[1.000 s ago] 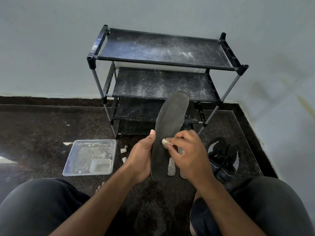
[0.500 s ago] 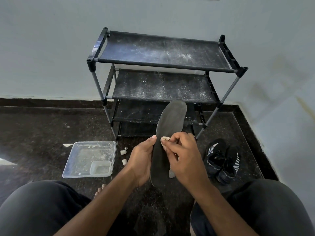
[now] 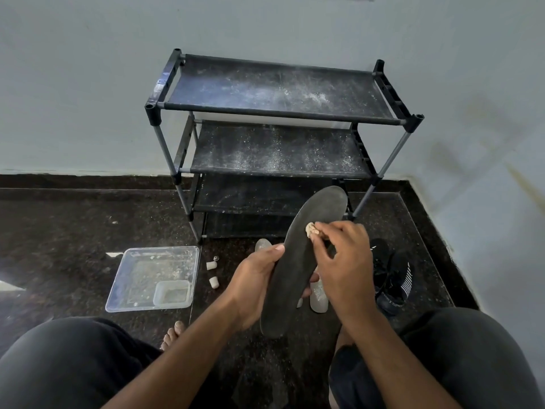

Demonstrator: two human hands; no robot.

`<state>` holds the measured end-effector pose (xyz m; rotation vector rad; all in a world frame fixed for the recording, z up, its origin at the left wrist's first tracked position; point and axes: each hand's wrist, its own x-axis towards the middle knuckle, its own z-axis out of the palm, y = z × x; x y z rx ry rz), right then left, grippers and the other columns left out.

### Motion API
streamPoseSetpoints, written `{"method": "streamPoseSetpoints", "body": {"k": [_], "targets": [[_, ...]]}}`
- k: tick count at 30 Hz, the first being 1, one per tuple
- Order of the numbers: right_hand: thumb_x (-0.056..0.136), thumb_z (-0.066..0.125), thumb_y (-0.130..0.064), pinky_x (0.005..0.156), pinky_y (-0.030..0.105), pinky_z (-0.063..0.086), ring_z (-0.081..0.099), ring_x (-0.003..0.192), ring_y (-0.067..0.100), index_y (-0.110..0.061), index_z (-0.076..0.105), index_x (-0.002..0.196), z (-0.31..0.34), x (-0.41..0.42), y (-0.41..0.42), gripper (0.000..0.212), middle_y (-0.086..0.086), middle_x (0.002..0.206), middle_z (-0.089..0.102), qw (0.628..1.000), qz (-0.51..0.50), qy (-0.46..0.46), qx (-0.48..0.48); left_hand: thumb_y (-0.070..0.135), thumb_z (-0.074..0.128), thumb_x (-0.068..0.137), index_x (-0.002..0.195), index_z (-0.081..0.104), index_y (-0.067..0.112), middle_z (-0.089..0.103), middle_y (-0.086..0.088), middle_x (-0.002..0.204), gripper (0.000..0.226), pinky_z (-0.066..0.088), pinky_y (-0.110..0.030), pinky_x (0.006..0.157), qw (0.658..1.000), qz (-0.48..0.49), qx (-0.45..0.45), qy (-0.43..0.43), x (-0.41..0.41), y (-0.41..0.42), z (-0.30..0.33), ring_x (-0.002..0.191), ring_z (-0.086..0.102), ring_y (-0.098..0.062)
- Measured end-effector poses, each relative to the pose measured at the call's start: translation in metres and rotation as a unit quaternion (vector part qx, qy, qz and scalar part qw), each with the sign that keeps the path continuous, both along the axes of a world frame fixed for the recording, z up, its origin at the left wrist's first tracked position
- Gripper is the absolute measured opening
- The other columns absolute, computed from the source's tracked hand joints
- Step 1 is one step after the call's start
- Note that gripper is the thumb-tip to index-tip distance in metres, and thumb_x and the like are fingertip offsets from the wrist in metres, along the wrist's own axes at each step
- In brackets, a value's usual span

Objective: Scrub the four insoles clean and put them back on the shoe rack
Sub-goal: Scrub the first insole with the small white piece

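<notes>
Left hand [image 3: 253,286] holding dark insole [image 3: 298,267]; right hand [image 3: 342,261] pinching pale wad [image 3: 312,230] against it

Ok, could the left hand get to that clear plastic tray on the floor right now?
Probably not yet: the left hand grips the dark insole. The tray lies on open floor to its left, so the path looks free once the insole is released.

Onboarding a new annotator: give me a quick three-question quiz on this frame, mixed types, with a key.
1. True or false: the left hand holds the dark insole.
2. The right hand pinches: A) a brush B) a small pale wad C) a shoe.
3. Fill in: the clear plastic tray sits on the ____, to the left of the shoe rack.

Key: 1 true; 2 B; 3 floor.
</notes>
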<state>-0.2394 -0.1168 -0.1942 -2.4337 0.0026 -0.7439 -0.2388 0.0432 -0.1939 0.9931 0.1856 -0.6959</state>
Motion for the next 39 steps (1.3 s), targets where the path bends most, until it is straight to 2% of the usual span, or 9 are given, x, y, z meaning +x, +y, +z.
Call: {"method": "streamPoseSetpoints", "body": {"k": [6,9,11,15,22,26,29,34,39], "targets": [[0.095,0.069,-0.02,0.084,0.014,0.04,0.05,0.091,0.008,-0.013,0.076,0.106,-0.01,-0.011,0.02,0.015,-0.006,0.093,0.06,0.995,0.09,0.027,-0.035,0.026,0.039,0.11,0.106,0.078,0.008,0.075,-0.016,0.105,0.043,0.061,-0.035,0.076,0.999,0.038,-0.026,0.002,0.001,0.001,0.001,0.092,0.075,-0.023],[0.094,0.07,-0.02,0.081,0.015,0.041,0.052,0.089,0.011,-0.012,0.077,0.102,-0.009,-0.007,0.02,0.014,-0.004,0.091,0.061,0.994,0.099,0.014,-0.051,0.026,0.04,0.11,0.118,0.072,0.004,0.074,-0.018,0.109,0.04,0.062,-0.04,0.08,0.999,0.034,-0.028,0.003,0.001,0.002,0.001,0.095,0.074,-0.025],[0.093,0.071,-0.019,0.083,0.009,0.036,0.051,0.089,0.011,-0.012,0.077,0.099,-0.003,-0.002,0.01,0.012,-0.004,0.089,0.061,0.998,0.06,0.001,-0.026,0.028,0.038,0.11,0.126,0.069,0.005,0.072,-0.024,0.119,0.042,0.059,-0.051,0.09,1.0,-0.002,-0.015,-0.008,-0.002,0.001,0.003,0.101,0.072,-0.032],[0.091,0.073,-0.018,0.085,0.003,0.032,0.047,0.09,0.005,-0.013,0.076,0.102,0.006,0.001,-0.006,0.012,-0.007,0.091,0.06,1.0,-0.008,-0.016,0.01,0.031,0.035,0.111,0.137,0.061,0.003,0.068,-0.027,0.129,0.046,0.054,-0.055,0.101,0.997,-0.065,0.027,-0.03,-0.005,-0.002,0.001,0.115,0.069,-0.039],[0.092,0.072,-0.018,0.08,0.021,0.046,0.052,0.091,0.009,-0.013,0.076,0.103,-0.005,-0.009,0.016,0.013,-0.005,0.092,0.061,0.995,0.091,0.017,-0.036,0.026,0.036,0.111,0.137,0.062,0.005,0.066,-0.025,0.133,0.042,0.058,-0.046,0.091,1.0,-0.022,-0.015,0.009,-0.002,0.0,0.0,0.112,0.068,-0.034],[0.091,0.073,-0.019,0.083,0.008,0.036,0.052,0.091,0.012,-0.014,0.076,0.099,0.004,0.002,-0.002,0.01,-0.006,0.09,0.06,1.0,0.007,0.004,0.011,0.027,0.036,0.111,0.136,0.06,-0.001,0.071,-0.026,0.121,0.044,0.057,-0.049,0.089,0.995,-0.081,0.047,-0.018,-0.005,-0.001,-0.002,0.105,0.07,-0.037],[0.091,0.072,-0.019,0.083,0.008,0.036,0.052,0.091,0.01,-0.014,0.076,0.099,0.008,0.001,-0.008,0.01,-0.007,0.09,0.059,0.999,-0.019,-0.001,0.03,0.026,0.035,0.112,0.134,0.06,-0.004,0.071,-0.026,0.116,0.045,0.058,-0.045,0.086,0.994,-0.092,0.054,-0.033,-0.006,-0.003,-0.001,0.101,0.071,-0.035],[0.091,0.072,-0.021,0.078,0.025,0.046,0.052,0.088,0.01,-0.016,0.077,0.1,-0.005,-0.008,0.012,0.011,-0.007,0.088,0.061,0.997,0.071,0.025,-0.023,0.028,0.04,0.11,0.13,0.067,0.005,0.07,-0.027,0.123,0.041,0.056,-0.051,0.088,0.999,-0.036,-0.005,0.004,-0.001,0.002,-0.003,0.103,0.07,-0.034],[0.088,0.076,-0.018,0.08,0.006,0.035,0.05,0.085,0.01,-0.015,0.077,0.094,0.006,0.003,-0.007,0.007,-0.007,0.085,0.061,1.0,-0.019,-0.005,0.014,0.03,0.036,0.111,0.129,0.067,0.002,0.068,-0.032,0.118,0.046,0.056,-0.046,0.087,0.998,-0.054,-0.014,0.011,-0.001,0.003,-0.001,0.103,0.067,-0.038]]}}
